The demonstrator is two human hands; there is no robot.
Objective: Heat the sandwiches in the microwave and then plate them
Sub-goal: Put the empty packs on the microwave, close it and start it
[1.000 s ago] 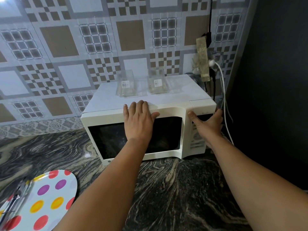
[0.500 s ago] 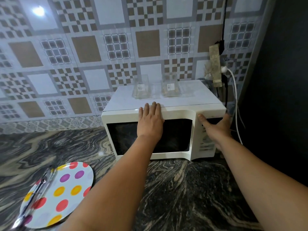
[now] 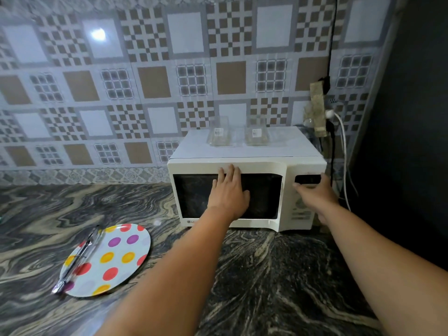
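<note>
White microwave [image 3: 247,163], dark glass door shut, two clear sandwich boxes [image 3: 219,133] on top

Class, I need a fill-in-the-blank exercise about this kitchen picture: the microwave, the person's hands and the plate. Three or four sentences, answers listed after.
1. The left hand lies flat against the microwave ____.
2. Two clear containers stand on ____ of the microwave.
3. Metal tongs lie across the polka-dot ____.
4. The right hand is at the control panel, on the microwave's ____ side.

Missing words: door; top; plate; right
</note>
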